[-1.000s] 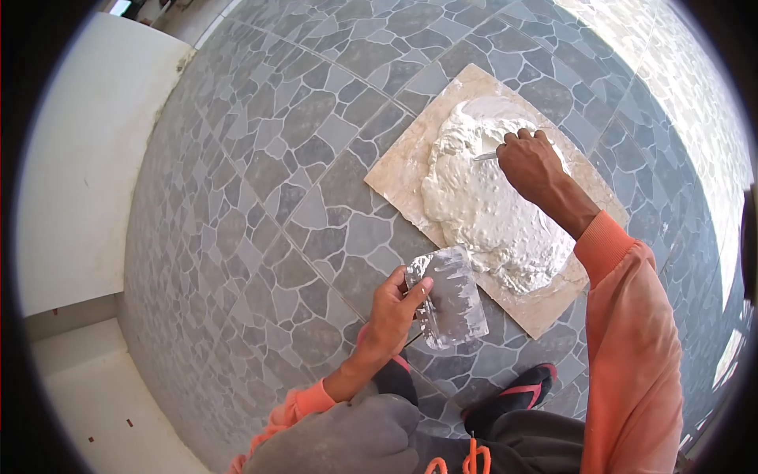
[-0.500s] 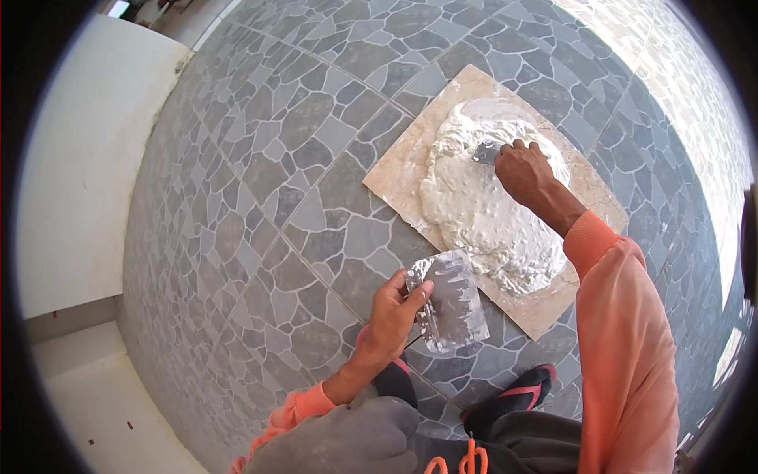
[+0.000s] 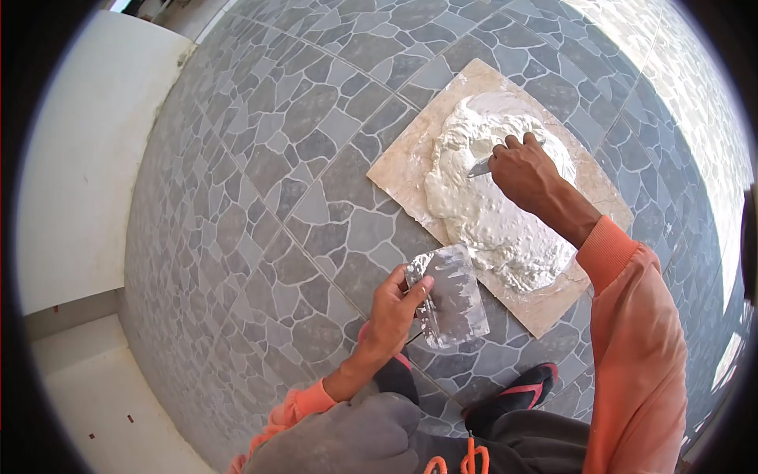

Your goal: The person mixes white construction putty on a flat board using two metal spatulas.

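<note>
A wide mound of wet white putty (image 3: pixel 505 229) lies spread over a beige tile board (image 3: pixel 403 170). My right hand (image 3: pixel 530 174) is closed around a small putty knife (image 3: pixel 478 167), its metal blade at the upper part of the mound; the handle is mostly hidden in my fist. Nearer to me, my left hand (image 3: pixel 392 310) grips a broad flat metal scraper (image 3: pixel 454 300) by its left edge, thumb on top. White smears streak the scraper's face. It is held up close to the board's near left edge.
Grey stone-pattern floor tiles (image 3: pixel 260 205) surround the board. My shoed foot (image 3: pixel 517 391) is just below the board's near corner. A white wall or ledge (image 3: pixel 87 158) runs along the left side. Bright sunlight falls on the floor (image 3: pixel 703 118) at the right.
My right hand has shifted slightly and turned the putty knife, so its blade now shows narrower and edge-on over the putty. My left hand still holds the scraper in nearly the same place.
</note>
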The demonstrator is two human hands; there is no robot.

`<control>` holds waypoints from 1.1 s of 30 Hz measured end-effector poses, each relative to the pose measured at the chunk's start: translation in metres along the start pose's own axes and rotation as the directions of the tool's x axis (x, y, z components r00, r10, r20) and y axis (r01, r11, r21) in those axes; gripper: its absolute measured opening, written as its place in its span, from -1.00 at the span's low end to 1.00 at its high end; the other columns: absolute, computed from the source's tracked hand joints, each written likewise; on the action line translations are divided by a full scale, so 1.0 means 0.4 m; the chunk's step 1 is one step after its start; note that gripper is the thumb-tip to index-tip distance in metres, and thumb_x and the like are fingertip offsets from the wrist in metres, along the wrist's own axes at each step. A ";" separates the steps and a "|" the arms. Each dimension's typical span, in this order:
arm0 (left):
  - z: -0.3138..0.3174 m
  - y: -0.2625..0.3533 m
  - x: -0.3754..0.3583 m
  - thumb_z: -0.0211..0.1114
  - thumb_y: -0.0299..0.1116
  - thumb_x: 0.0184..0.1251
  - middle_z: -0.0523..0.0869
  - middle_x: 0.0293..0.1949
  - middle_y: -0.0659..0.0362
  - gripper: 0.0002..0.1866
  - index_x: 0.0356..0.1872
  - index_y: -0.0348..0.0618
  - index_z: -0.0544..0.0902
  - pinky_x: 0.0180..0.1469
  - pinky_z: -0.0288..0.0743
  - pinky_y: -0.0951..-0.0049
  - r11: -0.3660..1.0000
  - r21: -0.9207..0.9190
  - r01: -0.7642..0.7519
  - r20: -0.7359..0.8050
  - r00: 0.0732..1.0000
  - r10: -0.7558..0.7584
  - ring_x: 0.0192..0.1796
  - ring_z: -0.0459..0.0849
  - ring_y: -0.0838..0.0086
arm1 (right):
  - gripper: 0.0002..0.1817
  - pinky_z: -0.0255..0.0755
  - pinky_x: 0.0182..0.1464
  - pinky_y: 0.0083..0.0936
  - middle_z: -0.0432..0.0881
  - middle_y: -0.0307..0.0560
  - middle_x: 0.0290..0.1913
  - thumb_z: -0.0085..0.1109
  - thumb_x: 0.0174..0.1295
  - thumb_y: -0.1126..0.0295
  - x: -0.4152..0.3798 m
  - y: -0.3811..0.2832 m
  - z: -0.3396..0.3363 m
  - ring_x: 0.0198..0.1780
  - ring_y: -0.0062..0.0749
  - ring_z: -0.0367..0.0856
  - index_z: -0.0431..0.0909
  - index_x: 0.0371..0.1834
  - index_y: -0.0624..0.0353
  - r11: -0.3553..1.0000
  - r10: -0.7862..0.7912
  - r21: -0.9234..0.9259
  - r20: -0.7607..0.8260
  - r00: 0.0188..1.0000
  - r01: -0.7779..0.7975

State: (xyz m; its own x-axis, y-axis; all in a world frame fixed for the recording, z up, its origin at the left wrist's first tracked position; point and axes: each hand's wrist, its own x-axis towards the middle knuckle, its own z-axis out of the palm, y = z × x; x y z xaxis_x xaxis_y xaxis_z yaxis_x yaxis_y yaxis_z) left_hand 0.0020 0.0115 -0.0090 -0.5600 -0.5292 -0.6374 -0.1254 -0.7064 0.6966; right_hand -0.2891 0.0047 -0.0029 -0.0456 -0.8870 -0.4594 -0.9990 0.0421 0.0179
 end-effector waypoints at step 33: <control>0.016 0.011 0.002 0.27 -0.40 0.41 0.66 -0.24 0.30 -0.78 0.00 -0.22 0.55 -0.36 0.42 0.71 1.000 0.008 -0.013 -0.016 1.000 0.013 -0.32 0.56 0.78 | -0.83 0.31 0.11 -0.33 0.68 -0.10 -0.17 0.11 0.24 0.44 0.040 -0.024 0.001 0.04 -0.29 0.54 0.69 -0.24 0.24 0.998 0.063 -0.001 -0.170 0.983 -0.064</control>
State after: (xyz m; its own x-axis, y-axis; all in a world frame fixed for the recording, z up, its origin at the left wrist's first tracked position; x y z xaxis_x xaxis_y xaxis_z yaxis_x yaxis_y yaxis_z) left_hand -0.0042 0.0108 -0.0045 -0.5482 -0.5463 -0.6333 -0.1243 -0.6956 0.7076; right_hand -0.2800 -0.0099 -0.0108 -0.1079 -0.9479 -0.2996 -0.9940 0.0979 0.0483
